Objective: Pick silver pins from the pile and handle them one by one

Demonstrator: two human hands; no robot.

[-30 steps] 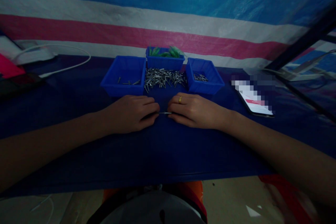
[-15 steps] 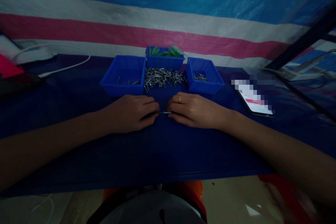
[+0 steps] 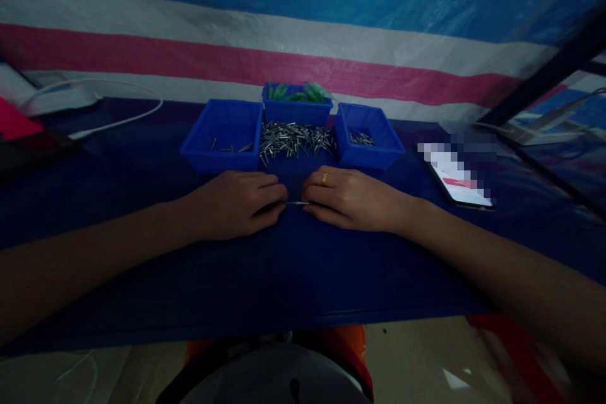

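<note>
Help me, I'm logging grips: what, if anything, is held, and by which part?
A thin metal pin, held toward its ends: left hand at one, right hand at the other; its middle shows between them.

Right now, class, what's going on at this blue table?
A person's left hand and right hand hold a thin metal pin, one end in each grip. Beyond them, a pile of metal pieces lies between a left blue bin and a right blue bin; a rear bin holds green items.

Lettering, labels, numbers — none legible.
</note>
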